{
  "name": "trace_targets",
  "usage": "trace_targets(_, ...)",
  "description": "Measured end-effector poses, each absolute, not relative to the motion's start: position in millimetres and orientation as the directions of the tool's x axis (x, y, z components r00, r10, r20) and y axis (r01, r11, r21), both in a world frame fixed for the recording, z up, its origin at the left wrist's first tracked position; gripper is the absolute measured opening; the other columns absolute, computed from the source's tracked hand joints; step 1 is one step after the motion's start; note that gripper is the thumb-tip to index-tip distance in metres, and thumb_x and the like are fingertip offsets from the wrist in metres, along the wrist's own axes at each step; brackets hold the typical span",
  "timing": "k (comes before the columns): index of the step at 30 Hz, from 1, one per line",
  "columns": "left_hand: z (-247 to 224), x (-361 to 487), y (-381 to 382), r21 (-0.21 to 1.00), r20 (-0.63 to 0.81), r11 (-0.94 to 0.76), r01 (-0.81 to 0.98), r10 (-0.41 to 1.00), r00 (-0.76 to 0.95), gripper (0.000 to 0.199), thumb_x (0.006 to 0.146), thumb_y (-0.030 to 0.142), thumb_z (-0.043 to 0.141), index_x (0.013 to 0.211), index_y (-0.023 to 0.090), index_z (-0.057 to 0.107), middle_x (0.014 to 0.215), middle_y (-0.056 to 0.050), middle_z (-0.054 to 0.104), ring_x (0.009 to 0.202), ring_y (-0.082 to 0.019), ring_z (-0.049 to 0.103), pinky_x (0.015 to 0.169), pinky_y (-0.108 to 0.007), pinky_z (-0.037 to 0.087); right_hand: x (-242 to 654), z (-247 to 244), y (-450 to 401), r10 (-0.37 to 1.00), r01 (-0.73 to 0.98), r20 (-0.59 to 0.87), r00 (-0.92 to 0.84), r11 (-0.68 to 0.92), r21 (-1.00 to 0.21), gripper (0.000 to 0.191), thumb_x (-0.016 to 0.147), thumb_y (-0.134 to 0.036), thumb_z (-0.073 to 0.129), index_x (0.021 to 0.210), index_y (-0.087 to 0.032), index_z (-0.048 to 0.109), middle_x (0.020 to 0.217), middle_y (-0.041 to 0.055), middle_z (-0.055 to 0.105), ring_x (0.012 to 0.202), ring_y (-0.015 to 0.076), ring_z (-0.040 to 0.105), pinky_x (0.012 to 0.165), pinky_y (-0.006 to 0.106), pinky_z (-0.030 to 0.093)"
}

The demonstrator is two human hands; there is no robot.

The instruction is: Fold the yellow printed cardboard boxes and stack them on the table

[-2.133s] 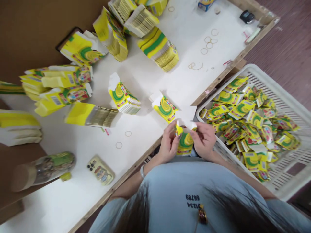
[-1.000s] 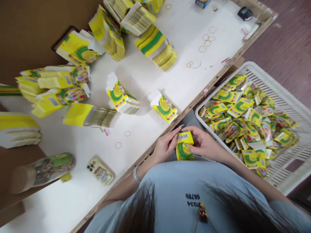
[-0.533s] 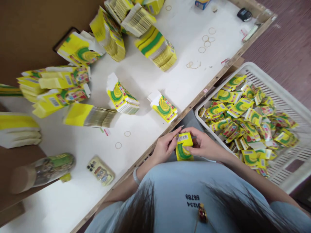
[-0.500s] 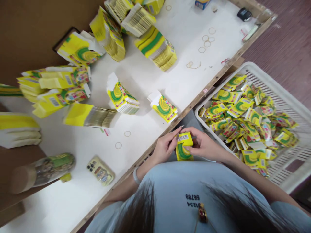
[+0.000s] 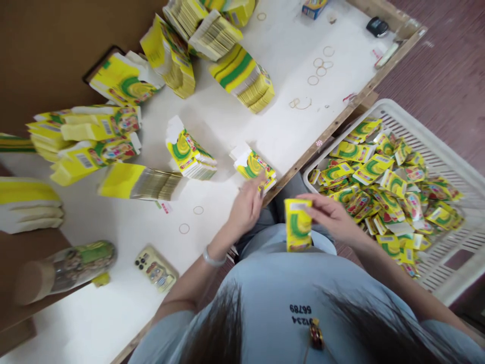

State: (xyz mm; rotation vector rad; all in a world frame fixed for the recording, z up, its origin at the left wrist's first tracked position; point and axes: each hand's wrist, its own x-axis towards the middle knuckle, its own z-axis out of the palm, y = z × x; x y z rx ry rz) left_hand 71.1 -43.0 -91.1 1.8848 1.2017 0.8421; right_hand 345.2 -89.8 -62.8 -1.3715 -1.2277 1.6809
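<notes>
My right hand (image 5: 331,215) is closed on the top edge of a small yellow and green carton (image 5: 298,225), held upright in front of my shirt. My left hand (image 5: 246,207), a little blurred, reaches over the table edge with its fingers apart and nothing held between them. Its fingertips overlap the lower end of a short stack of yellow cartons (image 5: 252,163); contact cannot be made out. Just left of that stack stands a thicker, leaning bundle of the same cartons (image 5: 187,154).
A white plastic basket (image 5: 466,162) full of small cartons (image 5: 386,202) stands to my right. Further carton bundles (image 5: 242,76) fill the table's far side. Rubber bands (image 5: 321,65), a phone (image 5: 156,269), a jar (image 5: 83,265) and a black object (image 5: 377,27) lie on the table (image 5: 212,242).
My left hand has let go of the carton and moved up and left to the short stack on the table. My right hand has shifted slightly right, keeping the carton.
</notes>
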Motion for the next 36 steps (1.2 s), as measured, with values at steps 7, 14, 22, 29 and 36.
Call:
trace_targets(7, -130.5, 55.2, 83.7, 0.659, 0.111, 0.049, 0.751, 0.981, -0.162, 0.04, 0.093, 0.034, 0.075, 0.125, 0.014, 0.062, 0.13, -0.019, 0.063, 0.125, -0.031, 0.061, 0.113, -0.049, 0.047, 434.6, -49.0, -76.0, 0.926, 0.925, 0.145, 0.349, -0.315, -0.211, 0.072, 0.097, -0.06, 0.059, 0.148, -0.008, 0.059, 0.141, 0.0351, 0.061, 0.145, 0.0561, 0.046, 0.12, 0.079, 0.026)
trace_targets(14, -115.4, 43.1, 89.6, 0.597, 0.278, -0.156, 0.787, 0.96, -0.021, 0.036, 0.108, 0.043, 0.048, 0.114, 0.019, 0.073, 0.139, -0.017, 0.066, 0.141, -0.032, 0.053, 0.124, -0.055, 0.036, 376.0, -69.9, -48.9, 0.968, 0.843, 0.244, 0.05, 0.091, -0.53, 0.057, 0.1, -0.053, 0.056, 0.147, -0.022, 0.053, 0.142, 0.019, 0.063, 0.143, 0.0408, 0.051, 0.121, 0.071, 0.036)
trace_targets(22, -50.7, 72.9, 20.9, 0.724, 0.422, -0.357, 0.591, 0.906, 0.03, 0.058, 0.111, 0.057, 0.032, 0.128, 0.017, 0.071, 0.122, -0.012, 0.078, 0.109, -0.022, 0.076, 0.099, -0.036, 0.06, 256.5, -92.3, 14.6, 0.886, 0.535, 0.436, -0.158, 0.448, -0.716, 0.057, 0.102, -0.058, 0.05, 0.15, -0.028, 0.048, 0.134, 0.0134, 0.064, 0.134, 0.0344, 0.058, 0.12, 0.064, 0.043)
trace_targets(29, -57.8, 94.0, -18.0, 0.822, 0.386, -0.41, 0.395, 0.911, 0.143, 0.079, 0.1, 0.076, 0.04, 0.164, 0.032, 0.029, 0.159, -0.015, 0.052, 0.151, -0.036, 0.049, 0.114, -0.055, 0.053, 251.6, -80.3, -10.6, 0.92, 0.36, 0.392, -0.014, 0.371, -0.856, 0.05, 0.108, -0.055, 0.034, 0.142, -0.025, 0.054, 0.127, 0.0143, 0.069, 0.118, 0.0304, 0.068, 0.107, 0.051, 0.056)
trace_targets(36, -95.3, 127.6, -58.9, 0.909, 0.305, -0.392, 0.141, 0.858, 0.414, 0.073, 0.106, 0.066, 0.034, 0.168, 0.031, 0.016, 0.163, -0.016, 0.041, 0.154, -0.035, 0.042, 0.128, -0.052, 0.037, 246.8, -58.4, -49.9, 0.978, 0.193, 0.142, 0.151, 0.112, -0.975, 0.05, 0.107, -0.06, 0.032, 0.138, -0.031, 0.058, 0.135, 0.0103, 0.068, 0.145, 0.0293, 0.054, 0.119, 0.052, 0.047)
